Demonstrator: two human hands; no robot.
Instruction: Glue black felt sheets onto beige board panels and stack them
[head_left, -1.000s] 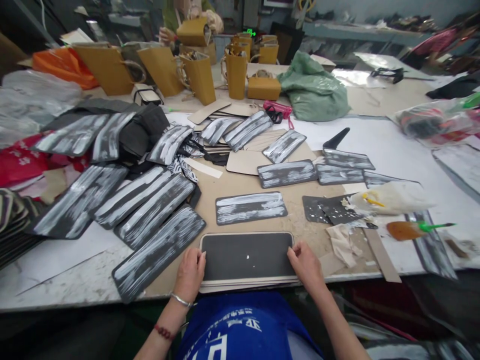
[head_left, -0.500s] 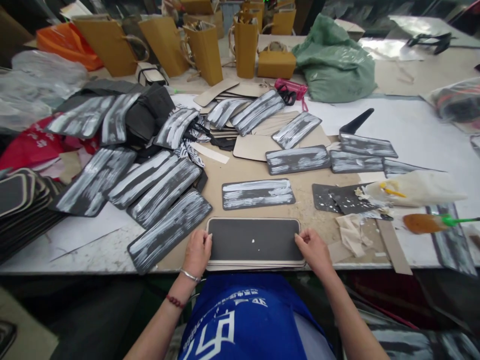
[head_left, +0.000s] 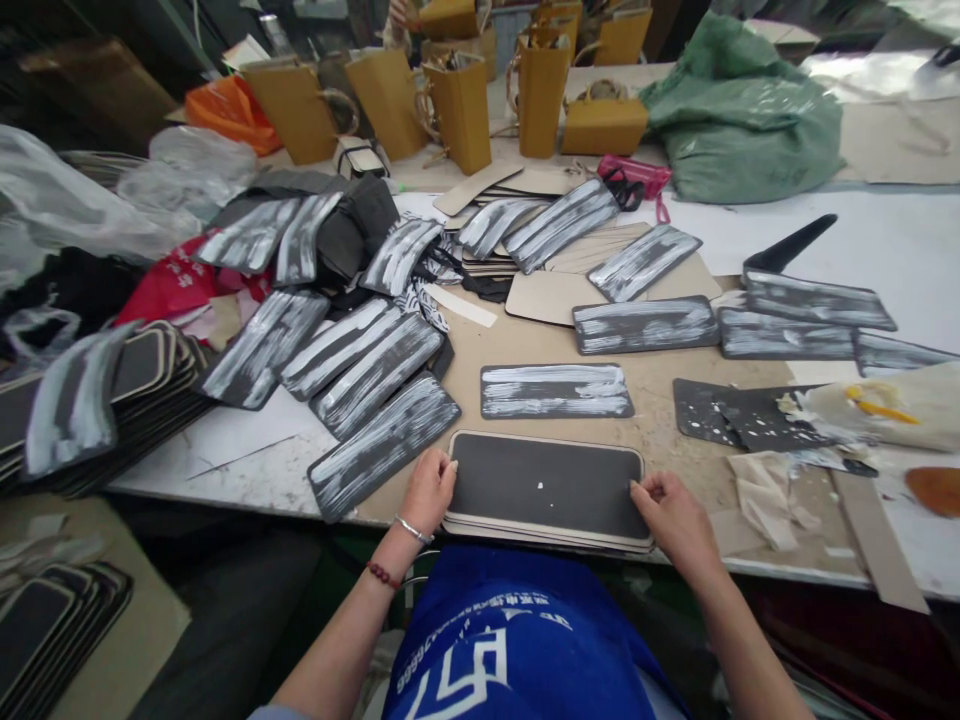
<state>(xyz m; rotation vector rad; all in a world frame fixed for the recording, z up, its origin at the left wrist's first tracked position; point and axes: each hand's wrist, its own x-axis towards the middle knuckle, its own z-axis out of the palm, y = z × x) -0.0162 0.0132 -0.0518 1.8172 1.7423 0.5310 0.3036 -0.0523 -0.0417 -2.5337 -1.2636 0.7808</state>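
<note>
cluttered worktable (head_left: 277, 497), dark panel stack (head_left: 547, 485) between left hand (head_left: 430, 492) and right hand (head_left: 678, 518), each pinching one short end

Long worktable (head_left: 172, 482), brown-and-white top, scuffed edge; second table (head_left: 892, 140) behind; dim surroundings, bright glare upper right.

Beyond the gray-topped panel stack (head_left: 570, 485), bare tan board (head_left: 525, 342) flanks 1 white-streaked panel (head_left: 556, 391), with 3 slanted panels (head_left: 384, 446) blocking the left and a spattered sheet (head_left: 739, 412) the right
</note>
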